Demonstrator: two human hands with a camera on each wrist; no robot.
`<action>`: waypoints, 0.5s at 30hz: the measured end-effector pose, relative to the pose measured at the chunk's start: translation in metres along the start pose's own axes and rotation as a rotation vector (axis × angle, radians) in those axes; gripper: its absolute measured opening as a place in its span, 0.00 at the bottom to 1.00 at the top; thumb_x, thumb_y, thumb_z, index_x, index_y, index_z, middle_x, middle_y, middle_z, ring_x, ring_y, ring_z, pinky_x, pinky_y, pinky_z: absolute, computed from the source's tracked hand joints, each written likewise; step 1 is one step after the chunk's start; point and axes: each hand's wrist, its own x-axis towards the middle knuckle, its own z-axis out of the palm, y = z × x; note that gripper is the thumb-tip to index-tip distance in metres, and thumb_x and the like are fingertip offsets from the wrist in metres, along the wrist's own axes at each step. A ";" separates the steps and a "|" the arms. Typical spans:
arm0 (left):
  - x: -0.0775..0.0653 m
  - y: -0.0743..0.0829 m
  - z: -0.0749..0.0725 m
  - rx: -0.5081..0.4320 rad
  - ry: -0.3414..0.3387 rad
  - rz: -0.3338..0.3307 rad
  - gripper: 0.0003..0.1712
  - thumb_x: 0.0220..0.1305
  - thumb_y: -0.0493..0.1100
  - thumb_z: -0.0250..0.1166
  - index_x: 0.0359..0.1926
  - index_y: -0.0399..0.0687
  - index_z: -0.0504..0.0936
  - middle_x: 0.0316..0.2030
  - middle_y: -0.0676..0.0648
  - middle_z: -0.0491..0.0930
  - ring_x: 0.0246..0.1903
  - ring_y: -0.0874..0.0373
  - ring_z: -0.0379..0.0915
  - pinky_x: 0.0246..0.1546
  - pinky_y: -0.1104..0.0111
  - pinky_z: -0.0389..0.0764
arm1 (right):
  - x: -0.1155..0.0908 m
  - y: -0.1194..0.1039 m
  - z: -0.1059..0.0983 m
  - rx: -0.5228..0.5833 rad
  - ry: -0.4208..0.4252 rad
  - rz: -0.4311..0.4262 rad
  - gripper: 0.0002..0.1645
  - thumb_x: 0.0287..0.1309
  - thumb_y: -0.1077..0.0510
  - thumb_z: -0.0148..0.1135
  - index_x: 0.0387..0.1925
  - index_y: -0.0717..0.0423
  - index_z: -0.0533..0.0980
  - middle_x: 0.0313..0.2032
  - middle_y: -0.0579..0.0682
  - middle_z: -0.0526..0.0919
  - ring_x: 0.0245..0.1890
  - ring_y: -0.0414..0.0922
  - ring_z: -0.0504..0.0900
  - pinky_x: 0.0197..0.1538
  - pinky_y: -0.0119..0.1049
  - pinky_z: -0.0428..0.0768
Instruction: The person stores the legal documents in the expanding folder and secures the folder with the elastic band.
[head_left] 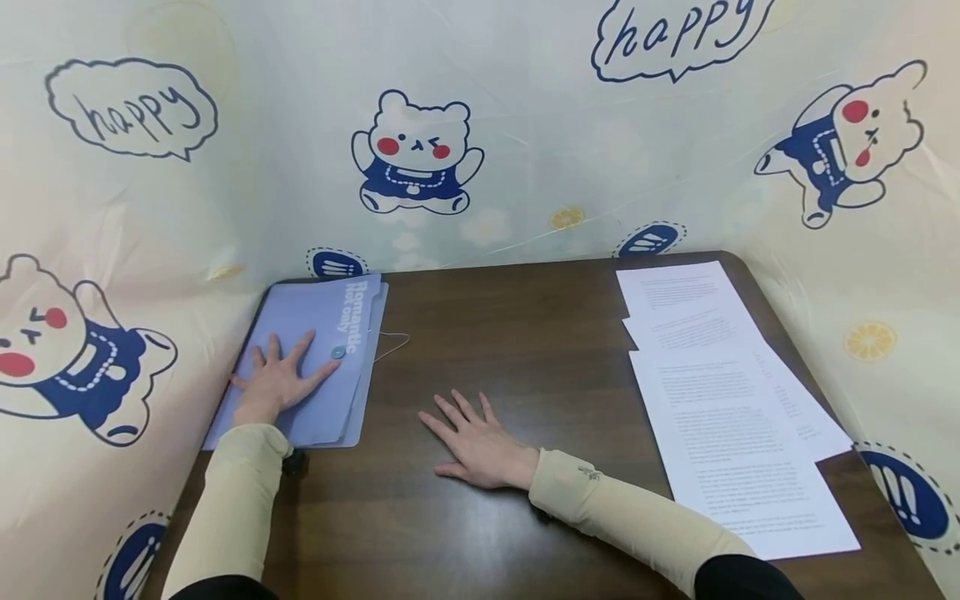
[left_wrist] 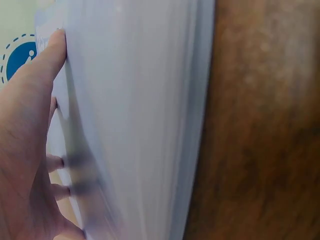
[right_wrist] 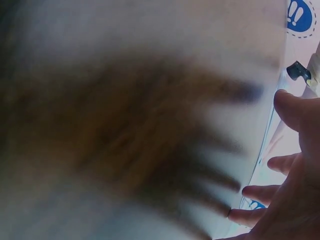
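A lavender-blue document folder (head_left: 315,304) with white lettering lies at the table's left side. My left hand (head_left: 273,383) rests on it, fingers straight and spread, with the thumb beside the folder's round button (head_left: 339,352). A thin string (head_left: 397,337) trails from the folder's right edge. In the left wrist view, the fingertips touch the cover (left_wrist: 125,100), and the folder's layered edge shows. Holding nothing, my right hand (head_left: 480,446) lies palm down at the table's middle, fingers spread. The right wrist view shows its fingers (right_wrist: 262,192) at the glossy tabletop, above their dark reflection.
Several printed paper sheets (head_left: 720,417) overlap on the right of the dark brown table (head_left: 495,333), near my right forearm. A pale curtain (head_left: 540,167) with bear drawings encloses the table's back and sides.
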 end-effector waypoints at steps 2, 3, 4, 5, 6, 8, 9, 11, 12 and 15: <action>0.000 0.002 0.000 0.002 0.002 0.004 0.64 0.69 0.89 0.45 0.91 0.61 0.41 0.83 0.17 0.26 0.79 0.08 0.22 0.59 0.04 0.35 | 0.001 0.000 0.000 0.005 0.000 0.001 0.50 0.80 0.32 0.58 0.90 0.40 0.50 0.89 0.55 0.51 0.90 0.60 0.50 0.85 0.71 0.56; 0.000 0.003 0.000 0.005 0.003 0.006 0.64 0.69 0.89 0.45 0.91 0.61 0.41 0.83 0.17 0.26 0.79 0.07 0.22 0.59 0.04 0.34 | 0.001 0.000 0.000 0.009 -0.001 0.002 0.50 0.80 0.32 0.58 0.90 0.40 0.50 0.90 0.55 0.51 0.90 0.60 0.49 0.85 0.72 0.56; 0.000 0.004 0.000 0.006 0.005 0.008 0.64 0.69 0.89 0.45 0.91 0.60 0.41 0.83 0.17 0.26 0.79 0.07 0.22 0.59 0.04 0.34 | 0.001 0.000 0.000 0.011 -0.001 0.003 0.50 0.80 0.33 0.58 0.90 0.40 0.50 0.90 0.55 0.51 0.90 0.60 0.49 0.85 0.72 0.56; 0.000 0.004 0.000 0.004 0.008 0.011 0.64 0.69 0.89 0.45 0.91 0.60 0.41 0.83 0.17 0.26 0.79 0.07 0.22 0.59 0.04 0.33 | 0.002 0.000 0.000 0.010 0.001 0.004 0.50 0.80 0.33 0.58 0.90 0.40 0.50 0.89 0.55 0.51 0.90 0.60 0.49 0.85 0.72 0.56; 0.000 0.005 0.000 0.003 0.010 0.013 0.64 0.68 0.89 0.46 0.91 0.60 0.41 0.83 0.17 0.26 0.79 0.07 0.22 0.59 0.04 0.33 | 0.002 0.000 0.000 0.009 -0.001 0.006 0.50 0.80 0.33 0.58 0.90 0.40 0.50 0.89 0.55 0.51 0.90 0.60 0.49 0.85 0.72 0.55; -0.001 0.006 0.001 -0.001 0.015 0.014 0.64 0.68 0.89 0.46 0.91 0.60 0.42 0.83 0.17 0.27 0.79 0.07 0.22 0.60 0.05 0.33 | 0.002 -0.001 0.000 0.004 -0.005 0.010 0.50 0.80 0.32 0.58 0.90 0.40 0.49 0.89 0.56 0.51 0.90 0.60 0.49 0.85 0.72 0.55; -0.001 0.007 0.001 -0.004 0.016 0.015 0.64 0.68 0.89 0.46 0.90 0.60 0.42 0.83 0.16 0.27 0.79 0.07 0.22 0.60 0.05 0.33 | 0.003 -0.002 0.000 0.002 -0.007 0.012 0.50 0.80 0.32 0.58 0.90 0.40 0.49 0.89 0.56 0.52 0.90 0.60 0.49 0.85 0.72 0.55; -0.002 0.008 0.003 -0.002 0.018 0.013 0.64 0.68 0.89 0.46 0.90 0.60 0.42 0.83 0.16 0.27 0.79 0.07 0.23 0.59 0.04 0.34 | 0.003 -0.003 0.000 -0.005 -0.010 0.017 0.51 0.80 0.32 0.58 0.90 0.40 0.49 0.89 0.56 0.52 0.90 0.60 0.49 0.85 0.72 0.55; -0.003 0.009 0.004 0.002 0.019 0.013 0.64 0.68 0.90 0.46 0.91 0.61 0.42 0.83 0.16 0.28 0.79 0.07 0.23 0.59 0.04 0.35 | 0.004 -0.004 0.000 -0.009 -0.013 0.020 0.51 0.80 0.32 0.58 0.90 0.39 0.49 0.89 0.55 0.52 0.90 0.60 0.49 0.85 0.72 0.55; -0.005 0.012 0.006 0.006 0.021 0.018 0.64 0.68 0.90 0.46 0.91 0.61 0.42 0.83 0.16 0.28 0.79 0.07 0.23 0.59 0.04 0.35 | 0.005 -0.005 0.001 -0.013 -0.018 0.029 0.51 0.79 0.31 0.58 0.90 0.39 0.49 0.89 0.55 0.52 0.90 0.60 0.49 0.85 0.71 0.56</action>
